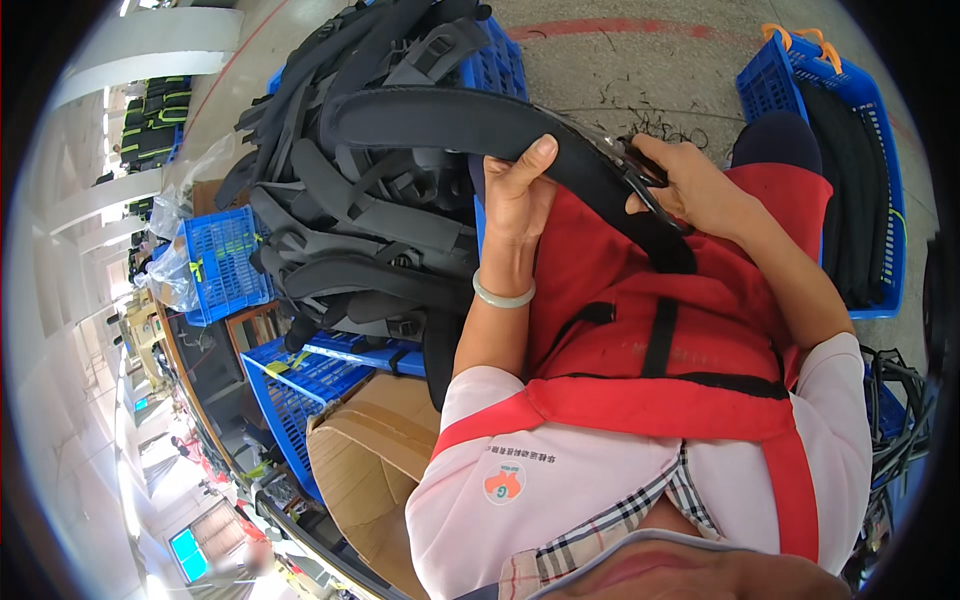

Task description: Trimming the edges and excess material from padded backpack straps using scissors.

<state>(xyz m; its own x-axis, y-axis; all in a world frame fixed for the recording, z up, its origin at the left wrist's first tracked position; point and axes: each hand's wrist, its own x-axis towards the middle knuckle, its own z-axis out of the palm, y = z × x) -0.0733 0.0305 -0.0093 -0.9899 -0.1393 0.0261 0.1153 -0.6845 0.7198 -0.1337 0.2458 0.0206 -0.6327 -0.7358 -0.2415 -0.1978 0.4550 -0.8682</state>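
A long black padded shoulder strap (430,115) lies across my lap, curving from the pile at the left toward the front of my red apron (600,250). My left hand (518,190) is closed on the strap's near edge, thumb on top. In my right hand (690,185) is a pair of dark-handled scissors (643,172), held against the strap's far edge. Part of the scissors is hidden by my fingers, so I cannot tell how far the blades are apart.
Many black and grey padded straps (390,225) are heaped at the left over blue crates. A blue basket (890,270) with dark pieces stands at the right. An open cardboard box (370,460) is near my left elbow. Dark thread scraps (640,100) litter the floor (600,65).
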